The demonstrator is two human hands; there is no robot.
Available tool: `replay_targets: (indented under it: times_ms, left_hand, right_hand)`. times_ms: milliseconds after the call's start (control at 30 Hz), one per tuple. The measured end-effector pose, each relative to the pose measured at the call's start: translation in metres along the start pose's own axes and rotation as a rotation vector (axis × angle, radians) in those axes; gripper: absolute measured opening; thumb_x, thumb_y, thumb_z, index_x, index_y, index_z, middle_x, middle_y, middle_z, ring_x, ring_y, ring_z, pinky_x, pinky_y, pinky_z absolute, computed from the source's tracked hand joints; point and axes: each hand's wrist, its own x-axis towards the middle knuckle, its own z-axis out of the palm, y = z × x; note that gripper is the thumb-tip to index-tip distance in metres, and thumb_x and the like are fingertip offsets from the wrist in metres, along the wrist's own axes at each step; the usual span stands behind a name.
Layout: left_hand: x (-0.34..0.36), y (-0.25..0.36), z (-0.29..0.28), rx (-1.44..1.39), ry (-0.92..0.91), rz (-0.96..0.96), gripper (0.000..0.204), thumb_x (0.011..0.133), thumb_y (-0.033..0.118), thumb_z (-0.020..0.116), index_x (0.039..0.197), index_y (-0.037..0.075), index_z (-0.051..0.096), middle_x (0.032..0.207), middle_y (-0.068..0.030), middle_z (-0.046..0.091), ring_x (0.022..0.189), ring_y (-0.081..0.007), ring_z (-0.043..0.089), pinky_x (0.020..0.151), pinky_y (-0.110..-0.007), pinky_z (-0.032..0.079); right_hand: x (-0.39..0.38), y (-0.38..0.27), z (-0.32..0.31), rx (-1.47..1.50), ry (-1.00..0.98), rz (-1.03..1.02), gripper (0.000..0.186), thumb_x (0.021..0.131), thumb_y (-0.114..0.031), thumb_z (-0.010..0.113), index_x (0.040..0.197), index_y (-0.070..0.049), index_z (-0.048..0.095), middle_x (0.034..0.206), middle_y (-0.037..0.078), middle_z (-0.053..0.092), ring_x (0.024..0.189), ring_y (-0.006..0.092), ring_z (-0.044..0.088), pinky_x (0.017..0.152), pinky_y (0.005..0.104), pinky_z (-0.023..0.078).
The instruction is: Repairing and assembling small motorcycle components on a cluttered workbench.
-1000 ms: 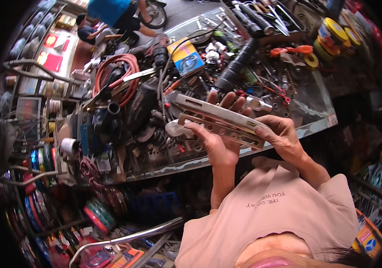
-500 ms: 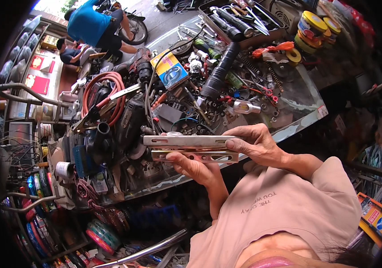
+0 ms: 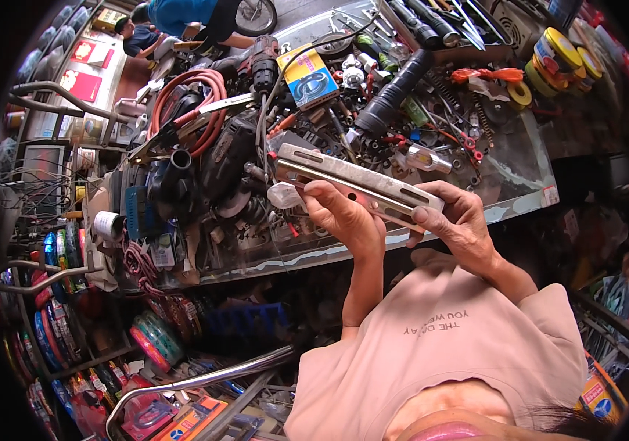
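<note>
Two slotted metal bars lie one against the other, tilted down to the right above the glass-topped workbench. The pale upper bar (image 3: 355, 170) has long slots near its ends. Shinier and pierced with round holes, the lower bar (image 3: 364, 200) runs along its near side. My left hand (image 3: 350, 220) is closed on the lower bar from below, thumb on its near face. My right hand (image 3: 465, 228) grips the right end of both bars between thumb and fingers. A crumpled clear plastic piece (image 3: 284, 195) shows beside my left fingers; whether I hold it is unclear.
The glass-topped workbench (image 3: 509, 187) is crowded with hardware. Near the bars lie a black flashlight (image 3: 395, 99), a yellow and blue box (image 3: 307, 77), a cordless drill (image 3: 264, 62) and a coiled red hose (image 3: 211, 82). Two people are at the far left.
The bars have turned from level to sloping down at the right, and now sit closer together. Both hands have shifted right with them. The head view has also moved.
</note>
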Motion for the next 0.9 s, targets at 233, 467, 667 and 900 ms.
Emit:
replay_targets:
  times_ms: [233,467,667,900]
  left_hand:
    - [-0.024,-0.015,0.035,-0.088,-0.263,-0.068,0.051,0.093,0.032,0.066,0.129,0.001,0.046,0.095,-0.0001,0.056,0.079,-0.0061,0.050,0.069,-0.021,0.044]
    - [-0.061,-0.035,0.067,-0.183,-0.295,-0.123,0.023,0.093,0.014,0.064,0.113,0.004,0.056,0.093,-0.0013,0.061,0.077,-0.0098,0.059,0.067,-0.025,0.053]
    - [-0.085,-0.045,0.083,-0.246,-0.359,-0.323,0.023,0.095,0.029,0.062,0.101,0.006,0.059,0.065,0.0024,0.051,0.048,-0.0045,0.044,0.041,-0.020,0.036]
    - [-0.087,-0.048,0.078,-0.798,-0.352,-0.795,0.040,0.094,0.041,0.060,0.083,0.003,0.054,0.060,0.0011,0.035,0.050,-0.0096,0.031,0.041,-0.023,0.035]
  right_hand:
    - [-0.011,-0.026,-0.034,-0.003,0.104,-0.037,0.041,0.091,-0.019,0.068,0.121,0.006,0.055,0.103,0.014,0.066,0.080,0.0137,0.065,0.065,0.0268,0.058]
    - [-0.017,-0.037,-0.091,-0.544,0.207,-0.494,0.017,0.092,-0.011,0.065,0.105,0.001,0.066,0.108,0.009,0.061,0.084,0.0125,0.063,0.072,0.0243,0.052]
    - [-0.032,-0.059,-0.111,-0.455,0.201,-0.334,0.016,0.094,-0.003,0.058,0.108,0.003,0.056,0.093,0.010,0.064,0.078,0.0133,0.065,0.070,0.0276,0.054]
    - [-0.036,-0.072,-0.161,-0.345,0.334,-0.469,0.016,0.095,-0.005,0.057,0.108,0.004,0.055,0.090,0.008,0.063,0.075,0.0116,0.064,0.072,0.0250,0.053]
